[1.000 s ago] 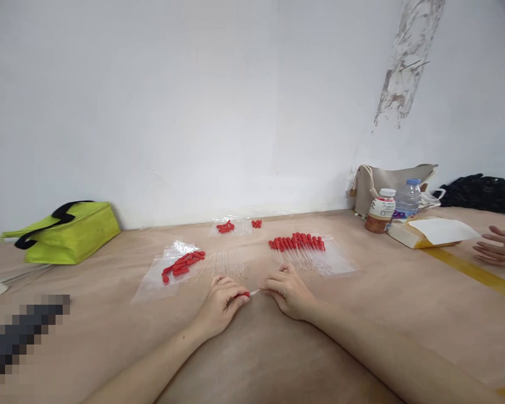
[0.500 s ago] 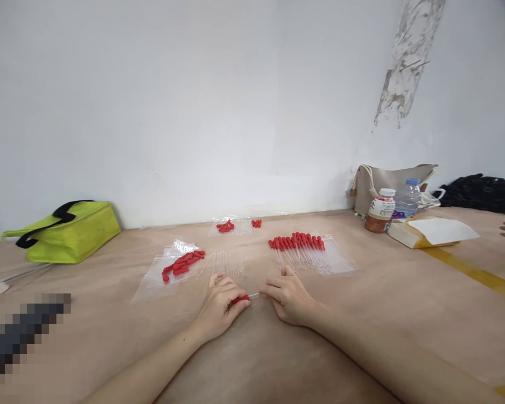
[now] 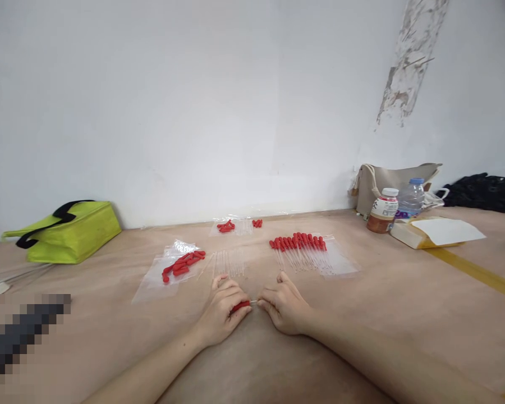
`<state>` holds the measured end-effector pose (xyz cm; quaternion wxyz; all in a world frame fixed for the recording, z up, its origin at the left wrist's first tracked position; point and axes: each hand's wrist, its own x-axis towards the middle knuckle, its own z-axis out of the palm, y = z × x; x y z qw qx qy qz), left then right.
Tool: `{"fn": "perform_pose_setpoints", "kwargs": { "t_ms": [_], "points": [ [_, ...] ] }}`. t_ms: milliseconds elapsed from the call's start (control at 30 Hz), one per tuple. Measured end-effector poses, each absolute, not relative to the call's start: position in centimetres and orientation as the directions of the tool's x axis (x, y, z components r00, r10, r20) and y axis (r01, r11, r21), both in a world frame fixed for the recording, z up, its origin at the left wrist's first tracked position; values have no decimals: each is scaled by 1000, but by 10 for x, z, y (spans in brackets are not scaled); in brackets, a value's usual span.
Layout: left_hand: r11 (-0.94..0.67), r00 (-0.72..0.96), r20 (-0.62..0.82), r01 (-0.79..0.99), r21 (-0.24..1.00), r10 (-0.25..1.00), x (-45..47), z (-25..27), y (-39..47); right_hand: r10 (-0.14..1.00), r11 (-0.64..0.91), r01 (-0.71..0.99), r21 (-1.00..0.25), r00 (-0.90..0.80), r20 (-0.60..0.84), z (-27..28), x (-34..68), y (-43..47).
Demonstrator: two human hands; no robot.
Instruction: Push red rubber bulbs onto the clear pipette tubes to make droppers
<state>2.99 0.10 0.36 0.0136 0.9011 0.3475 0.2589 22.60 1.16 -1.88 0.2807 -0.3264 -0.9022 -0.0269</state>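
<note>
A red bulb (image 3: 240, 306) is pinched by the left hand (image 3: 223, 310), a thin clear tube (image 3: 253, 302) by the right hand (image 3: 284, 306); joining is apparently in hand, an aligned push presumably required.

We find the left hand (image 3: 224, 307) partly hiding a red piece (image 3: 240, 306); black heap (image 3: 483, 192) cropped, back edge of table (image 3: 362, 294).

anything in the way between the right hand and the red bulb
Only the thin clear tube, running from the red bulb in the left hand to the right hand; nothing else visible stands between.
</note>
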Motion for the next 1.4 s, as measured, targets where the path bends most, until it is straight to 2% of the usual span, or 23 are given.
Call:
{"fn": "perform_pose_setpoints", "kwargs": {
  "t_ms": [167,333,400,467,533,600,700,800,1100,1400],
  "points": [
    [-771,641,471,619,147,605,28,4,4,595,769,628,-121,-632,497,-16,224,14],
    [-750,630,531,662,14,566,21,5,11,563,738,674,27,-638,526,-6,222,14],
    [-729,603,543,684,25,584,17,4,13,544,729,677,96,-659,520,-2,223,13],
    [-706,559,533,700,107,635,15,2,15,568,699,704,126,-653,501,0,226,13],
    [-683,515,509,697,220,690,13,0,16,653,614,785,76,-560,510,3,232,17],
    [-673,500,485,678,296,718,13,-1,17,769,453,889,-65,-353,533,5,241,28],
    [-680,518,463,663,314,719,12,-1,18,882,157,939,-307,6,472,10,255,51],
    [-687,541,440,656,311,717,12,-1,18,899,-30,909,-415,206,386,12,264,74],
    [-705,566,433,641,304,702,13,0,16,895,-121,910,-397,273,353,5,249,97],
    [-707,573,423,634,314,702,13,0,17,902,-107,914,-391,255,349,2,248,93]
  ]
}}
